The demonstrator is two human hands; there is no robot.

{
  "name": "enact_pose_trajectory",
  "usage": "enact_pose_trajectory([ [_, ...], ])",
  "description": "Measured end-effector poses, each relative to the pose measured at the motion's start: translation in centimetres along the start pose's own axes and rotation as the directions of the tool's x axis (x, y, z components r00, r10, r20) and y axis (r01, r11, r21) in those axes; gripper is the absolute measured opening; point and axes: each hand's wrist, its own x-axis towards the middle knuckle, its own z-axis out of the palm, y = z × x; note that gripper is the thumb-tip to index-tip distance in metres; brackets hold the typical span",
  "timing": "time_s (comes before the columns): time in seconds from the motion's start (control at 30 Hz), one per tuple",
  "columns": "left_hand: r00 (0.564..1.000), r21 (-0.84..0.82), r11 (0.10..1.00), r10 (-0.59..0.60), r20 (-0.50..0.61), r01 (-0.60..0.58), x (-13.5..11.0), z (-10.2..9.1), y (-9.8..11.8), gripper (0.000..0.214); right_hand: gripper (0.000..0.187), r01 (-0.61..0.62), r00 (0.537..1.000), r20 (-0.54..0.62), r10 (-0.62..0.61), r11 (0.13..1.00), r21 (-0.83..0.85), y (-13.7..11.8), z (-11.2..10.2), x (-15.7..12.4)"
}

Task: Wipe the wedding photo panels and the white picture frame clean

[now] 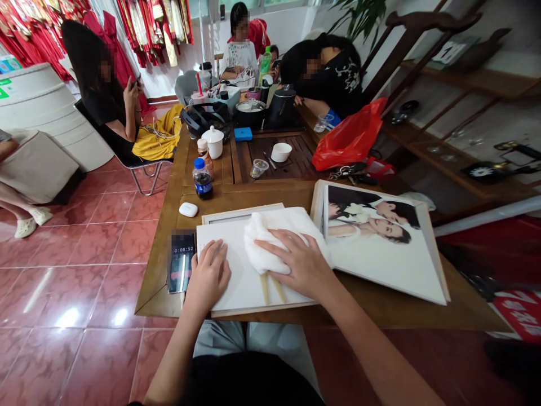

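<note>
A photo album lies open on the wooden table, its left page [240,293] mostly white. My left hand [211,273] rests near that page's left edge, fingers stretched and slightly bent, holding nothing. Under my right hand [302,262] is a bunched white cloth [264,248], gripped with spread fingers and pressed on the page. Two tan tapered shapes [270,288] show below the cloth; the rest of them is hidden. On the right, a raised page [380,265] carries a printed photo of a couple [376,217].
A phone [181,265] lies left of the album, with a white earbud case [188,210] beyond it. Farther back are a cola bottle [203,179], a lidded cup [213,142], a white bowl [281,151] and a red bag [350,138]. Several people sit around.
</note>
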Motion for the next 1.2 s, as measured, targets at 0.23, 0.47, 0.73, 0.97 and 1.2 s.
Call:
enact_pose_trajectory([
  [0.23, 1.0, -0.001, 1.0, -0.011, -0.003, 0.011, -0.1, 0.1, 0.2, 0.04, 0.047, -0.159, 0.983, -0.106, 0.149, 0.983, -0.091, 3.1, -0.2, -2.6],
  [0.47, 1.0, -0.001, 1.0, -0.018, 0.008, 0.018, 0.0, 0.1, 0.2, 0.041, 0.055, 0.051, 0.996, -0.067, -0.051, 0.999, 0.0, -1.5, 0.1, -1.9],
  [0.73, 0.999, -0.023, 1.0, -0.016, 0.035, 0.017, 0.0, -0.1, 0.0, 0.043, 0.052, 0.201, 0.979, -0.042, -0.197, 0.97, 0.134, -4.8, -0.3, -2.1],
  [0.97, 1.0, -0.03, 0.999, -0.019, 0.001, 0.019, -0.1, 0.2, 0.0, 0.041, 0.052, 0.116, 0.991, -0.074, -0.115, 0.993, 0.02, -1.3, -0.4, -4.3],
  [1.2, 1.0, -0.026, 0.999, -0.021, 0.003, 0.022, 0.0, 0.0, 0.2, 0.041, 0.048, -0.014, 0.991, -0.131, 0.008, 0.999, -0.042, 0.6, -0.6, -6.3],
])
